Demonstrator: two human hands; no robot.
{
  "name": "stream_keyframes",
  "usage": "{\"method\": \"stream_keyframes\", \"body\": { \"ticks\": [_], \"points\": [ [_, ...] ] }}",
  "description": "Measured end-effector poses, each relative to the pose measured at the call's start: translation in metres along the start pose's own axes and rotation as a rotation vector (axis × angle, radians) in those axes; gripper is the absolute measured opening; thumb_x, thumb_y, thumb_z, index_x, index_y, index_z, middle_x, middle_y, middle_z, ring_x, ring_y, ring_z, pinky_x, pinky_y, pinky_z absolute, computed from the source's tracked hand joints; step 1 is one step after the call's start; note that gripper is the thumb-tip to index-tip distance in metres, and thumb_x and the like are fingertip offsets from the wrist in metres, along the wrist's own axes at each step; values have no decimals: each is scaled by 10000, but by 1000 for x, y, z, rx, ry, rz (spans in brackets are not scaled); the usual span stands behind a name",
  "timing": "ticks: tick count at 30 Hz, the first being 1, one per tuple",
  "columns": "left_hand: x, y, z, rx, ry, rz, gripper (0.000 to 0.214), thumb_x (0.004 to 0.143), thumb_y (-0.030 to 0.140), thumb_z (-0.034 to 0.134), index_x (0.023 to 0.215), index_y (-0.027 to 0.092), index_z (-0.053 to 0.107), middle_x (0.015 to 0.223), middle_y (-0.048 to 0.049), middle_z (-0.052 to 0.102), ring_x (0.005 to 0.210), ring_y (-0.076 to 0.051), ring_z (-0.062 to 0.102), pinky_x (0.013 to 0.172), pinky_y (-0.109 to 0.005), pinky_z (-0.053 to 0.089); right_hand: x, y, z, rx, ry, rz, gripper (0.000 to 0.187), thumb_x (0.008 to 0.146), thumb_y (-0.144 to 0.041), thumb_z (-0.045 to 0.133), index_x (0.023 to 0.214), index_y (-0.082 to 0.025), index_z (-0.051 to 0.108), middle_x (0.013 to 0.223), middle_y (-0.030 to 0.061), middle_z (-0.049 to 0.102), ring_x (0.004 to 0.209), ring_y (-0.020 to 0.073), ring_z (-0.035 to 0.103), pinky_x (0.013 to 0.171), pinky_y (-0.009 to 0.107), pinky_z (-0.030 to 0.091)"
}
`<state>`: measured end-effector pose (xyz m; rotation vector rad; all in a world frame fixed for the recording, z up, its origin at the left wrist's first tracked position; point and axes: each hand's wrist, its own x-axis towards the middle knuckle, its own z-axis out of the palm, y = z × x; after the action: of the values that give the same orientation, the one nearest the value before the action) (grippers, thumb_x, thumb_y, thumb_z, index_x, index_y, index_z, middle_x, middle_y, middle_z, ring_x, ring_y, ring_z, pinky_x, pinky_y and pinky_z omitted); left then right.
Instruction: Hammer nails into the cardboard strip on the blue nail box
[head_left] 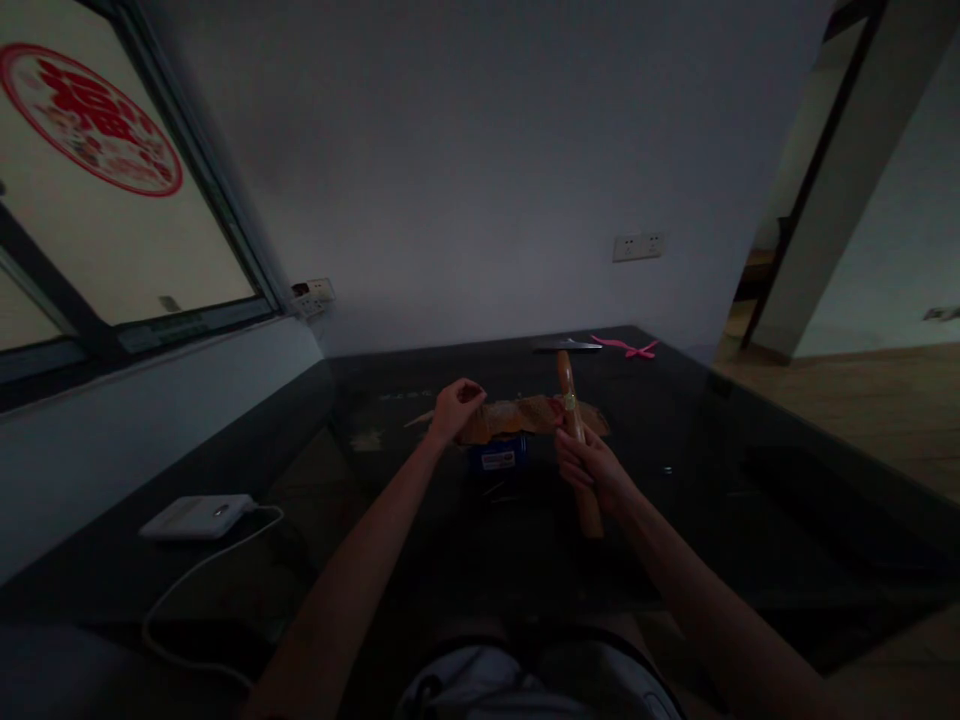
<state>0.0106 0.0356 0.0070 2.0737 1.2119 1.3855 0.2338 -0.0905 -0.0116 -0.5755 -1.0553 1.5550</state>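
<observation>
My right hand (589, 462) is wrapped round the wooden handle of a hammer (568, 385), held upright with its dark metal head at the top. Just left of the hammer lies a long, rough-edged brown piece (517, 415), perhaps cardboard or wood. It rests on or just behind a small blue box (497, 456) with a white label. At the left end of the brown piece is my left hand (454, 410), its fingers curled together. Whatever they pinch, if anything, is too small to make out.
On the dark table (420, 540), a pink strap-like item (634, 349) lies at the far right edge. A small shiny piece (667, 470) sits right of the hammer. A white power bank (199, 517) with a white cable (202, 570) lies at the left. Behind rises the wall (480, 200).
</observation>
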Motion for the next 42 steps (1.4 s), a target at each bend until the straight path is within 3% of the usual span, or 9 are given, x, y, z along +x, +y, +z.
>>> {"method": "stream_keyframes", "body": {
  "ticks": [12,26,35,42],
  "points": [
    [-14,-9,3,79,-69,54,124,719,250,575,785,146,594,776,-30,630,728,-135,601,718,-271,488,1,5,-2,-1,10,27,298,755,-328,640,951,-244,433,462,-141,344,272,-3,192,259,100,172],
    [-15,-9,4,-14,-55,-8,134,700,243,600,784,139,586,792,-50,638,749,-153,621,739,-299,504,-1,4,5,-77,7,29,294,752,-328,635,935,-231,425,461,-141,368,267,-3,220,253,100,216],
    [-17,-10,6,-22,-62,0,135,712,240,583,798,136,583,773,-44,632,721,-145,612,701,-281,498,3,6,11,-302,-48,25,370,750,-396,605,1009,-220,408,381,-156,342,237,28,238,226,129,264],
    [-16,-8,5,34,-87,-21,118,689,185,603,792,129,619,790,-43,648,744,-142,605,721,-261,476,4,-42,32,-730,-81,29,372,779,-378,535,1066,-167,429,422,-130,379,268,40,320,261,141,292]
  ]
}}
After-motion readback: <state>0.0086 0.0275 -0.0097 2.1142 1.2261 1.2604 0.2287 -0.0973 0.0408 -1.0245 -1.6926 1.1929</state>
